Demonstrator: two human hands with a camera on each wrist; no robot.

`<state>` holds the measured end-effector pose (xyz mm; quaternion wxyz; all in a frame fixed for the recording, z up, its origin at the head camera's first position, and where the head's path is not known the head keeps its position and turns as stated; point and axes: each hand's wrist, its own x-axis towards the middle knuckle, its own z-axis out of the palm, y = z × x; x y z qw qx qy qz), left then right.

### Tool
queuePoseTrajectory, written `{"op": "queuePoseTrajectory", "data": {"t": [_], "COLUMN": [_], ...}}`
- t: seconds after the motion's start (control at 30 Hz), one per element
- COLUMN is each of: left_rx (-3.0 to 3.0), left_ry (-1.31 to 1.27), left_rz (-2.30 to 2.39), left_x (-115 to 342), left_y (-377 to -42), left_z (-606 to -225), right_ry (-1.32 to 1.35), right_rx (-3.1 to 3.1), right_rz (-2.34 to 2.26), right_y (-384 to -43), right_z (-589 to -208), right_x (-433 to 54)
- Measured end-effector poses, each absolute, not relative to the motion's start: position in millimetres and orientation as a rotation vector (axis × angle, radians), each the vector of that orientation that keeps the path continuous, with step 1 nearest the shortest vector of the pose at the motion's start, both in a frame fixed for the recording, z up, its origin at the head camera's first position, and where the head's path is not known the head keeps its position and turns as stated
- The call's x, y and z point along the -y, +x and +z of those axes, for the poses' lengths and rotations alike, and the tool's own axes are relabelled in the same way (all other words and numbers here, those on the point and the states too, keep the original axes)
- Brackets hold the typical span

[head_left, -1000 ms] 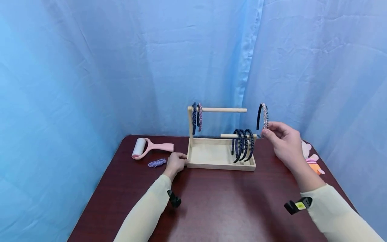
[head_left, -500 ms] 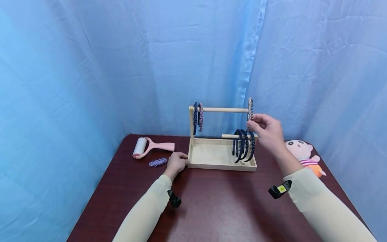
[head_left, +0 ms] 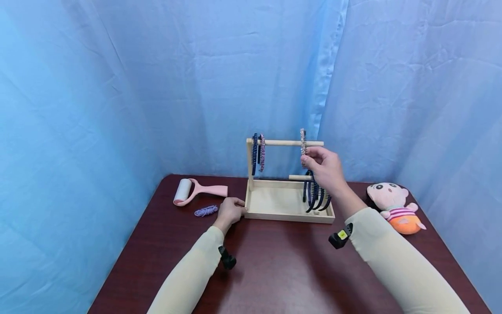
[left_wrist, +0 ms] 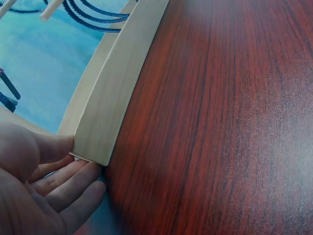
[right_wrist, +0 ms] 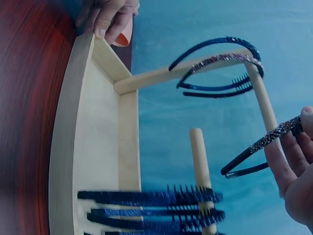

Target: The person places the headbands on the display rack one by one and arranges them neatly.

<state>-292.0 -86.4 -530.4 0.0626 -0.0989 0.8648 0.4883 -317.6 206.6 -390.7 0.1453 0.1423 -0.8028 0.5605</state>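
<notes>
My right hand (head_left: 326, 168) pinches a sparkly rhinestone headband (head_left: 303, 138) between thumb and fingers. The band hangs around the upper rod (head_left: 280, 142) of a wooden headband stand (head_left: 270, 203), right of the rod's middle; its dark ends show in the right wrist view. At the rod's left end hang a dark headband (head_left: 254, 157) and a pink glittery headband (head_left: 262, 155). Several dark toothed headbands (right_wrist: 146, 197) hang on the lower rod (right_wrist: 198, 152), partly behind my right hand in the head view. My left hand (head_left: 230, 212) grips the tray's front left corner, thumb at its rim (left_wrist: 73, 142).
Left of the stand lie a pink-handled lint roller (head_left: 200, 190) and a bundle of lilac cord (head_left: 205, 211). On the right side a plush doll (head_left: 394, 207) lies on the dark red table (head_left: 270, 270). Blue curtains (head_left: 235, 78) surround the table.
My right hand has carried the sparkly headband leftward, from beyond the upper rod's free end to around the rod. The left hand stays at the tray corner. More of the doll shows.
</notes>
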Motion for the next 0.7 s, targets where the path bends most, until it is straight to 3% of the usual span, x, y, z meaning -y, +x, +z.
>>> {"op": "queuePoseTrajectory", "data": {"t": [0.7], "left_rx": [-2.652], "left_ry": [-0.307], "left_rz": [1.397], "left_x": [86], "left_y": [-297], "left_z": [-531], "right_ry": [0.309], "right_rx": [2.375], "right_rz": [1.792], "right_y": [-341], "right_z": [-414], "right_x": [-139]}}
